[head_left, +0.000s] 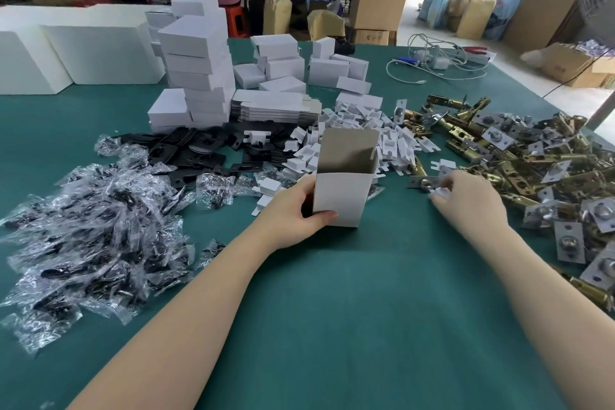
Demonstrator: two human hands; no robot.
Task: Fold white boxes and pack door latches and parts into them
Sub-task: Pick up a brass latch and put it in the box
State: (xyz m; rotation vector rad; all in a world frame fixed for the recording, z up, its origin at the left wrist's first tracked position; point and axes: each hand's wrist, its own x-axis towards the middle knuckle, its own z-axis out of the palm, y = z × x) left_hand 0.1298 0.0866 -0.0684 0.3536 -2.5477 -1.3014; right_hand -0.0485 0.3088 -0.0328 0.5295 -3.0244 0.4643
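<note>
From the head camera, a white box (342, 191) stands upright on the green desk (349, 309), near the middle of the view. It is folded into a tall rectangular sleeve with its top open: the outside is plain white card, the inside grey-brown, and the rear flap stands up above the opening. The left hand (293, 210) grips it low on its left side, thumb across the front face near the bottom edge and fingers curled round behind.

The right hand (466, 200) rests on the desk just right of the box, its fingers curled over a door latch (424, 182) whose silver faceplate and rounded bolt stick out to the left of the fingertips; a small white card piece shows at the fingers too.

To the right lies a heap of brass-coloured latches (532, 156) with silver faceplates. Behind the box is a pile of white card inserts (359, 136), beside black plates (199, 146). On the left sprawl clear plastic bags of dark parts (100, 230). Further back stand stacked folded boxes (199, 60) and a bundle of flat box blanks (273, 108).
</note>
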